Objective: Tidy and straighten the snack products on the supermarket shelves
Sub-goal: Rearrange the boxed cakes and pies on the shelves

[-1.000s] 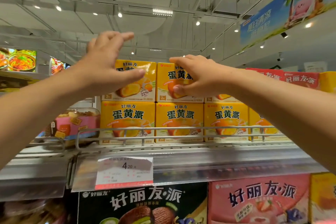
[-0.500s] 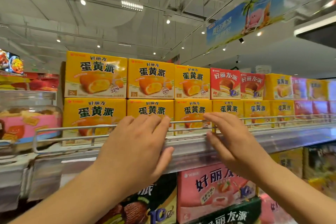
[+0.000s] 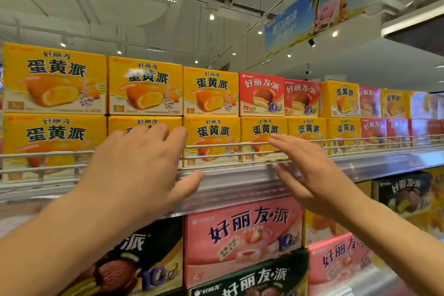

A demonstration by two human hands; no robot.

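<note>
Top shelf with grey metal front edge runs left to right, sloping away to the right. A thin wire guard rail stands along its front lip, crossing the lower part of the bottom boxes.

Yellow egg-yolk pie cartons, rectangular cardboard, stacked two high on the shelf. Faces are flush at the left; front edges line up closely, with narrow seams between neighbours. Two red chocolate pie cartons sit in the upper row, between yellow ones. Further right the rows mix red and yellow, blurred.

Open air above the upper row, up to the ceiling. A blue hanging banner hangs above the right end, well apart from the boxes.

Below the shelf: pink strawberry pie carton, black chocolate pie carton at its left.

Left hand: fingers spread and straight, in front of the second lower yellow carton, thumb over the shelf edge; contact cannot be told. Right hand: fingers straight, close together, at the rail near the fourth lower carton. Neither grips anything. Hands are well apart.
</note>
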